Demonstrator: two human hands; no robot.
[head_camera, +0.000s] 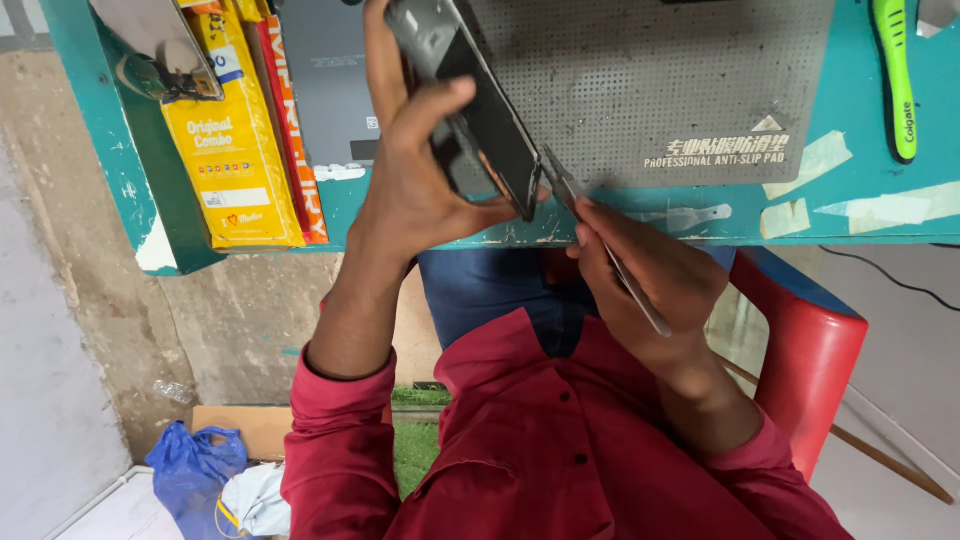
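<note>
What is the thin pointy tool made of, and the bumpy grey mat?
The thin tool in the right hand looks like bare metal: silvery, flat, slightly shiny. The grey mat seems rubbery, maybe silicone: matte, dotted with tiny holes or dimples.

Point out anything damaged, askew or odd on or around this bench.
The teal bench top is patched with torn strips of pale tape, and its paint is chipped along the front edge. The dark slim phone, held in the left hand, is tilted on edge while the right hand works thin metal tweezers against its edge.
</note>
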